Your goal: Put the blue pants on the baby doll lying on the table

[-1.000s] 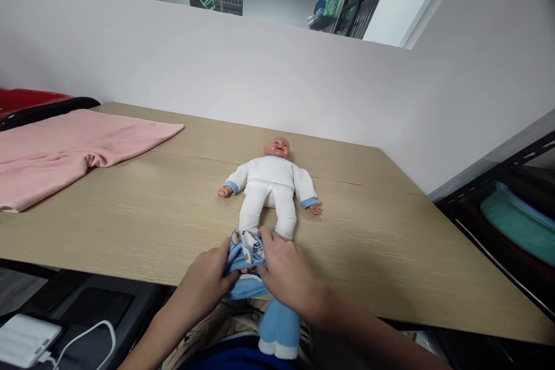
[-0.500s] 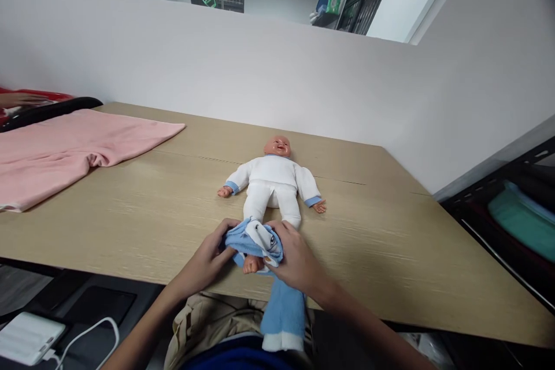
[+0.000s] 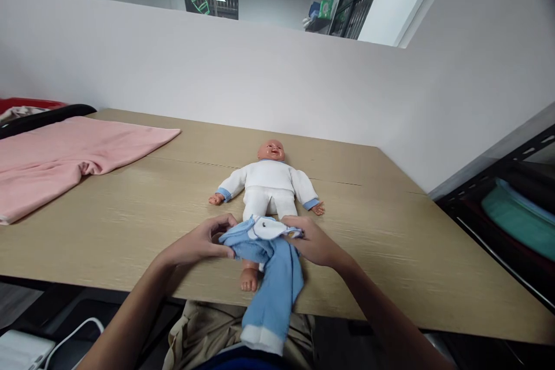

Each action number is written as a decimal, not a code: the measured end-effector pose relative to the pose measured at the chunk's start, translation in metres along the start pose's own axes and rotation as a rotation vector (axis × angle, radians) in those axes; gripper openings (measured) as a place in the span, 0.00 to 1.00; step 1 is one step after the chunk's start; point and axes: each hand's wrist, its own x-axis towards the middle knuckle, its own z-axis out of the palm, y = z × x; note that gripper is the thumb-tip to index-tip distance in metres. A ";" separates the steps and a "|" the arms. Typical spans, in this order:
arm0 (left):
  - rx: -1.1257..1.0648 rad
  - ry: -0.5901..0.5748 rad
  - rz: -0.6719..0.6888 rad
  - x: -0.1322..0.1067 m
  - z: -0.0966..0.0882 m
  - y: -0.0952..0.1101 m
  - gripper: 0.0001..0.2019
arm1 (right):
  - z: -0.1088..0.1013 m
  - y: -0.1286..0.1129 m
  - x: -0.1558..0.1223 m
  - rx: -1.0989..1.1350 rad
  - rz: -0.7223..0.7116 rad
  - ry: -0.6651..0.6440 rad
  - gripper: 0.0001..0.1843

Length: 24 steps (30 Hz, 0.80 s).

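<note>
A baby doll (image 3: 269, 176) in a white top with blue cuffs lies on its back, feet toward me. Blue doll trousers (image 3: 277, 277) with a white patch and white hem are bunched around its lower legs. My left hand (image 3: 203, 240) grips the bunched cloth on the left side. On the right side, my right hand (image 3: 314, 240) pinches the cloth's upper edge. One bare foot (image 3: 249, 278) sticks out below the bunched cloth. The other foot is hidden, and an empty-looking trouser leg hangs over the table's front edge.
The wooden table (image 3: 373, 225) meets a white partition (image 3: 243, 75) at the back. Pink cloth (image 3: 82, 150) is spread at the left, beside a red basket (image 3: 32, 105). At the right stands a black rack (image 3: 481, 214) with folded green cloth (image 3: 518, 211).
Both hands have drawn the bunched trousers further up the doll's leg, so more of the foot and ankle shows. My right hand has moved outward, stretching the cloth's edge.
</note>
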 end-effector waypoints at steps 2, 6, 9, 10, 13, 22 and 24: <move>0.055 0.002 0.007 0.001 0.001 0.001 0.19 | 0.004 0.006 -0.003 0.067 0.170 0.087 0.22; 0.157 0.134 0.041 0.005 0.007 0.006 0.19 | 0.007 0.005 -0.004 0.140 0.347 0.190 0.33; 0.281 0.273 0.138 0.010 0.013 0.018 0.19 | 0.006 -0.002 -0.002 0.206 0.412 0.162 0.35; 0.336 0.295 0.172 0.014 0.016 0.024 0.22 | 0.006 -0.005 -0.001 0.218 0.416 0.146 0.36; 0.484 0.213 0.192 0.029 0.021 0.048 0.32 | 0.006 -0.012 -0.001 0.228 0.439 0.137 0.38; 0.247 0.062 0.040 0.057 0.012 0.059 0.23 | -0.018 -0.020 -0.043 0.064 0.078 -0.310 0.26; 0.230 0.105 -0.004 0.060 0.013 0.056 0.27 | -0.014 -0.006 -0.050 0.168 0.024 -0.216 0.29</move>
